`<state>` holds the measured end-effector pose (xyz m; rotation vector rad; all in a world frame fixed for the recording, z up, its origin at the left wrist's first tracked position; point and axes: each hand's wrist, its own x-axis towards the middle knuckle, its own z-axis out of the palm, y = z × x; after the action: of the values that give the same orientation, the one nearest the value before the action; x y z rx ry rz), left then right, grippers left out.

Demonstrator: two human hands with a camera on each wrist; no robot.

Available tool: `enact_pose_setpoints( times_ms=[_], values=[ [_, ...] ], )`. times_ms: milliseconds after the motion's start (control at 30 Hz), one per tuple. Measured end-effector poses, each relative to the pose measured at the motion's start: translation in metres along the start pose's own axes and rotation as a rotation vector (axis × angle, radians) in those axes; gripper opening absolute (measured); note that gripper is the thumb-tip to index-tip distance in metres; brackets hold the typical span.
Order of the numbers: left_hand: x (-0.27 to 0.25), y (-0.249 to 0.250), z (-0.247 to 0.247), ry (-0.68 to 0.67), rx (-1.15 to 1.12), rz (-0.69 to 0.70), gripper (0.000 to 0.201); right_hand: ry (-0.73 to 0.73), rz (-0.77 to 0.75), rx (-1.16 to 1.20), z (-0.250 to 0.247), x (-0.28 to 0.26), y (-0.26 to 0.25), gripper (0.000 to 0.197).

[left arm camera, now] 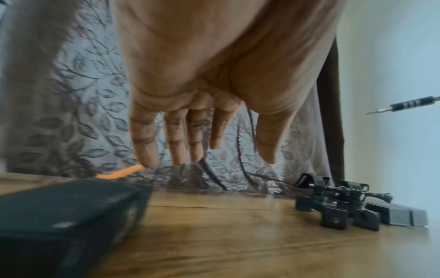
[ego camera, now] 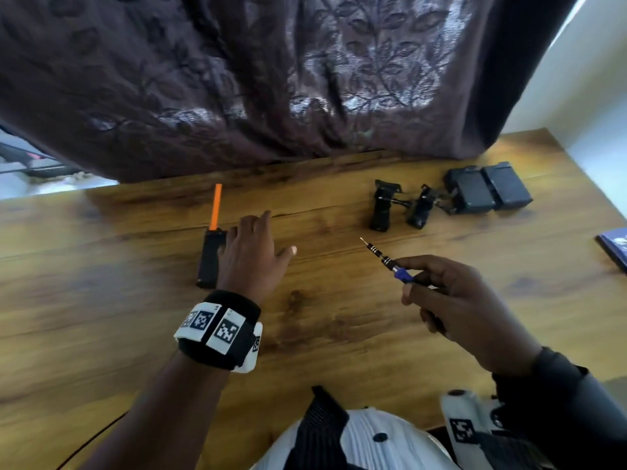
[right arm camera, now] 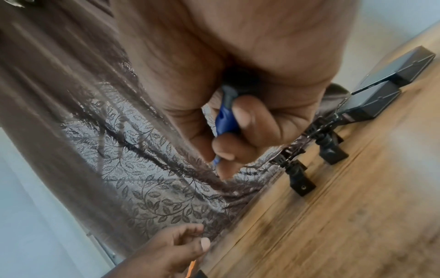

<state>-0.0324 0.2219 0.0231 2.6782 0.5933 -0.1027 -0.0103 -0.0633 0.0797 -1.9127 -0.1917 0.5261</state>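
One screwdriver (ego camera: pixel 386 261) in right hand (ego camera: pixel 464 300), left hand (ego camera: pixel 251 256) over box (ego camera: pixel 208 262) edge, table (ego camera: pixel 339 317) between

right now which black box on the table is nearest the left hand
The long black box with the orange strip at its far end, right by the left hand; the two squat boxes sit far right.

Leaf-patterned brown curtain (ego camera: pixel 271 79), wooden table (ego camera: pixel 339 334), pale wall (ego camera: pixel 597 96)
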Motion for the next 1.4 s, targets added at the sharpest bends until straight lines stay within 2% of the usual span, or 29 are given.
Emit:
enact_pose_setpoints(
  times_ms=[200, 433, 567, 700, 867, 1033, 1100, 1200, 1267, 1400],
  values=[
    [0.007, 0.084, 0.034, -0.108, 0.005, 0.177, 0.080, 0.046, 0.017, 0.053, -0.055, 0.000, 0.027, 0.023],
    [0.016, 0.187, 0.050, -0.099, 0.035, 0.372, 0.074, 0.101, 0.038, 0.085, -0.121, -0.004, 0.062, 0.023],
    [0.045, 0.254, 0.057, -0.079, 0.078, 0.495, 0.071, 0.188, 0.043, 0.147, -0.159, -0.005, 0.082, 0.025],
    [0.086, 0.318, 0.075, -0.109, 0.206, 0.578, 0.069, 0.347, 0.062, 0.270, -0.190, 0.010, 0.106, 0.029],
    [0.132, 0.380, 0.105, -0.181, 0.332, 0.610, 0.066, 0.433, 0.147, 0.367, -0.219, 0.039, 0.150, 0.028],
    [0.158, 0.425, 0.135, -0.181, 0.459, 0.605, 0.099, 0.457, 0.282, 0.532, -0.230, 0.051, 0.186, 0.027],
    [0.165, 0.433, 0.148, -0.175, 0.510, 0.596, 0.107, 0.478, 0.309, 0.539, -0.229, 0.049, 0.191, 0.026],
    [0.178, 0.439, 0.167, -0.240, 0.546, 0.564, 0.114, 0.488, 0.314, 0.571, -0.231, 0.050, 0.194, 0.026],
    [0.182, 0.441, 0.174, -0.283, 0.546, 0.536, 0.120, 0.489, 0.324, 0.588, -0.231, 0.051, 0.193, 0.025],
    [0.185, 0.449, 0.181, -0.284, 0.518, 0.529, 0.129, 0.506, 0.357, 0.637, -0.233, 0.052, 0.195, 0.022]
  ],
)
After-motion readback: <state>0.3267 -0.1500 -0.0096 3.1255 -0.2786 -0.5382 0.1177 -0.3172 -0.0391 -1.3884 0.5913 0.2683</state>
